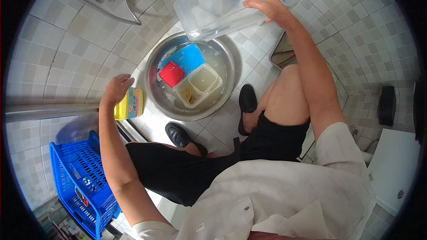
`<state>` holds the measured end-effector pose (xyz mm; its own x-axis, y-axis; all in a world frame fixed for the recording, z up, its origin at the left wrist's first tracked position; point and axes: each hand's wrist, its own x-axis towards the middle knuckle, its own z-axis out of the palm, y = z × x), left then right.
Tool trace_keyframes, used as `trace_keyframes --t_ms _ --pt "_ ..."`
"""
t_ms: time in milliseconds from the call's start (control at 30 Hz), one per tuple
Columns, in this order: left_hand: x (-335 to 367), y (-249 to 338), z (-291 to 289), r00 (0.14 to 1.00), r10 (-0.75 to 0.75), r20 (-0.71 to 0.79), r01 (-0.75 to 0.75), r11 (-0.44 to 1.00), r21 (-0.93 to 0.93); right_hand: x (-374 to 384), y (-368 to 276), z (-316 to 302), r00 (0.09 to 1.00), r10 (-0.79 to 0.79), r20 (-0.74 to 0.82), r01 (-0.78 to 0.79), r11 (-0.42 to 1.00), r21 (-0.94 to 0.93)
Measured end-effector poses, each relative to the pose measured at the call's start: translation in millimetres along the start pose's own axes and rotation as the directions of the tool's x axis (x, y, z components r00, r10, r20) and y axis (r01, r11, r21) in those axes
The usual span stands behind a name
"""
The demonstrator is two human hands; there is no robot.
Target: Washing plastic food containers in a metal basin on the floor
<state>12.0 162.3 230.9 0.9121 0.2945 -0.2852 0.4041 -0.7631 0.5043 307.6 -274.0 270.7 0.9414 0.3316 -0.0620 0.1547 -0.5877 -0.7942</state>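
Observation:
My right hand (269,7) grips the edge of a large clear plastic box (218,4), tilted beyond the far rim of a round metal basin (229,84). My left hand (118,88) is bent over the top of a yellow bottle (134,103) with a coloured label, left of the basin. Its grip is partly hidden behind the hand. Cloudy water fills the basin. In it lie a blue container (187,58), a red block-shaped piece (171,74), clear plastic containers (205,79) and a small yellowish-green thing (187,94).
A blue plastic basket (84,169) stands at the left, beside a metal rail (53,112). A shower hose (95,6) hangs on the tiled wall. My black shoes (178,134) are near the basin. A metal-edged tray (282,53) is past my right knee; a white cabinet (393,169) is far right.

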Motion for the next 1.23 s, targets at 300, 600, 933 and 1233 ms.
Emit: trace_keyframes --t_ms 300,600,933,1233 --pt "1 -4 2 0.999 -0.038 0.006 0.038 0.999 -0.032 -4 -7 2 0.999 -0.023 -0.027 0.022 0.999 -0.035" --pt "5 -10 1 0.999 -0.030 0.020 0.031 0.999 -0.033 13 12 8 0.989 -0.134 -0.068 0.122 0.981 -0.150" --pt "3 -7 2 0.998 -0.044 0.040 0.046 0.998 -0.052 4 0 9 0.996 -0.080 -0.050 0.066 0.970 -0.233" --pt "7 -6 3 0.991 -0.111 0.069 0.115 0.991 -0.063 -7 -14 3 0.999 0.016 0.036 -0.006 0.965 -0.263"
